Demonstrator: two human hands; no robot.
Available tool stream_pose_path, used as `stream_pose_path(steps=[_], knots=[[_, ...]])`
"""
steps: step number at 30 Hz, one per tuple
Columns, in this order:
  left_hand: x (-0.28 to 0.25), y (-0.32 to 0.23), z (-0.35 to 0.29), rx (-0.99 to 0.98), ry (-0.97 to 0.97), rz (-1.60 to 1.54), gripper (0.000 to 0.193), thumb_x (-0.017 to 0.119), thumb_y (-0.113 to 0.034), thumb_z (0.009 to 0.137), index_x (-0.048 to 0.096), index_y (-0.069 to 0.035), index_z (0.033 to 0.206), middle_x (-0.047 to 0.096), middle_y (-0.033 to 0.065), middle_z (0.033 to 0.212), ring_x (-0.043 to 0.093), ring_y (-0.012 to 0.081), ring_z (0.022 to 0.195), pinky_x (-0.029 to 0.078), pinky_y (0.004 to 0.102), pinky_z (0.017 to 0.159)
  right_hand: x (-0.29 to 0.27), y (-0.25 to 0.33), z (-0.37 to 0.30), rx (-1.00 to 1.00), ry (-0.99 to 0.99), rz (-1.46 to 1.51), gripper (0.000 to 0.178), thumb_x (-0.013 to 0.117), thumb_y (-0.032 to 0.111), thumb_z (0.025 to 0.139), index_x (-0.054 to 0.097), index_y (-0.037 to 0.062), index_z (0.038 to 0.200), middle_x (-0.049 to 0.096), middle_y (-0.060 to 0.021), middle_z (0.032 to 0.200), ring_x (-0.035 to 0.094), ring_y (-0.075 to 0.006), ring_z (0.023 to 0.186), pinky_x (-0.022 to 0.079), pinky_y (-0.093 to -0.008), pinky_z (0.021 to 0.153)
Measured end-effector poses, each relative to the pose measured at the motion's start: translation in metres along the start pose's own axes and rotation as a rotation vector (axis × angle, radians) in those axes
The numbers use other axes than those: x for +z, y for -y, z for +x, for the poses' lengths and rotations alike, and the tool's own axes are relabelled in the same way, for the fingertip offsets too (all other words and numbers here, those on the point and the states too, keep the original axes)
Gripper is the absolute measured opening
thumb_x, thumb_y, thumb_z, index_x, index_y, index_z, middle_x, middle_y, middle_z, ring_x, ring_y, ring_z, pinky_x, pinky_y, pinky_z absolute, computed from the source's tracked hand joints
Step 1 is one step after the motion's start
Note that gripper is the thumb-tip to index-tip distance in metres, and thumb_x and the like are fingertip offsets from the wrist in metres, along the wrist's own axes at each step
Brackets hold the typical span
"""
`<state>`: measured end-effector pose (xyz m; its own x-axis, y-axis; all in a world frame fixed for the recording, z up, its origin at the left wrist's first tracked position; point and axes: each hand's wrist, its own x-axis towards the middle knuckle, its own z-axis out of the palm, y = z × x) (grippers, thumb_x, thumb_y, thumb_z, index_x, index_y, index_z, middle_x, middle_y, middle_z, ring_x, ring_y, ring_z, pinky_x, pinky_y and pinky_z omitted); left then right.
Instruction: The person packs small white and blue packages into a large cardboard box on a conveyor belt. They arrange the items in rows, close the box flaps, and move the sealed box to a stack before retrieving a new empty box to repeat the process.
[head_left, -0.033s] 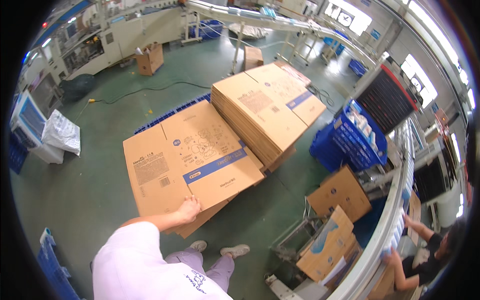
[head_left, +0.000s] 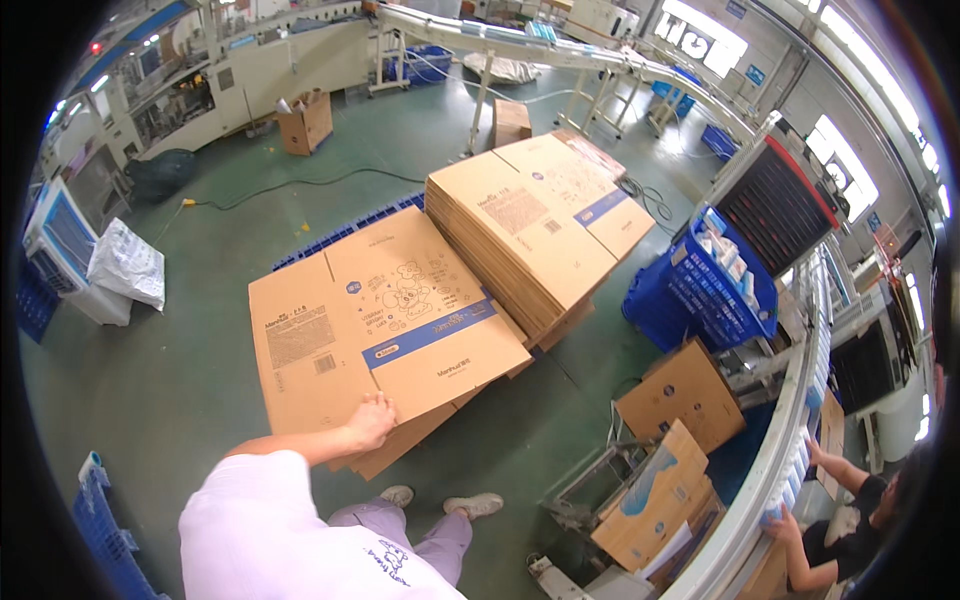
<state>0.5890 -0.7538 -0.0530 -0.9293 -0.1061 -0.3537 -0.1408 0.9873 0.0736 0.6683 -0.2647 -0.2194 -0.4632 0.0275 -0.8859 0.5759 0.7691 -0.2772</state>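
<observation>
My left hand (head_left: 371,421) is closed on the near edge of the top flattened carton (head_left: 345,310), with its fingers bent at the cardboard. This carton is brown with a blue stripe and line drawings, and lies flat over others whose edges stick out beneath its near side. Just beyond it, to the right, stands a taller stack of flattened cartons (head_left: 530,215) of the same print. A blue pallet (head_left: 345,232) shows past the far edge of the near stack. My right hand is out of the picture.
On the right, a conveyor (head_left: 790,430) carries small white-and-blue packs; a co-worker's hands (head_left: 785,525) touch them. A blue crate (head_left: 700,285), open cartons (head_left: 680,390) and a metal frame (head_left: 590,480) stand nearer. A cable (head_left: 290,183) crosses the floor; a white bag (head_left: 127,262) lies left.
My left hand has shifted slightly left along the carton's near edge. The whole view has moved a little, and the stacks stay in place.
</observation>
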Motion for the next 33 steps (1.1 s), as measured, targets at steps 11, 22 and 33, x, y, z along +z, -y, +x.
stream_pose_path(steps=[11,22,33], knots=[[-0.389,0.007,-0.054,-0.681,-1.277,0.432,0.019,0.051,-0.025,0.086,0.06,-0.008,0.08,0.063,0.0113,0.076,0.061,0.0301,0.068,0.047,0.0395,0.058,-0.207,0.079,0.036,-0.679,-0.409,-0.222,0.028,0.056,0.027,0.078,0.061,0.0004,0.085,0.062,-0.0217,0.083,0.061,-0.0351,0.08,0.048,-0.0412,0.071],[-0.467,-0.291,0.115,0.799,-1.135,0.589,0.015,0.061,-0.011,0.072,0.06,-0.005,0.085,0.063,0.0052,0.081,0.062,0.0163,0.077,0.047,0.0296,0.064,-0.457,0.303,-0.199,-1.245,-1.5,-0.141,0.068,0.074,0.025,0.066,0.044,0.0052,0.124,0.04,-0.0147,0.131,0.035,-0.03,0.124,0.028,-0.0488,0.1],[-0.421,-0.621,0.368,2.165,-0.338,-0.025,0.021,0.064,-0.023,0.074,0.053,-0.007,0.08,0.049,0.0013,0.062,0.054,0.0158,0.056,0.041,0.0281,0.049,-0.499,0.162,-0.213,-0.081,-1.909,-0.29,0.044,0.076,0.041,0.061,0.048,0.0089,0.065,0.044,-0.004,0.059,0.046,-0.0235,0.056,0.034,-0.0351,0.054]])
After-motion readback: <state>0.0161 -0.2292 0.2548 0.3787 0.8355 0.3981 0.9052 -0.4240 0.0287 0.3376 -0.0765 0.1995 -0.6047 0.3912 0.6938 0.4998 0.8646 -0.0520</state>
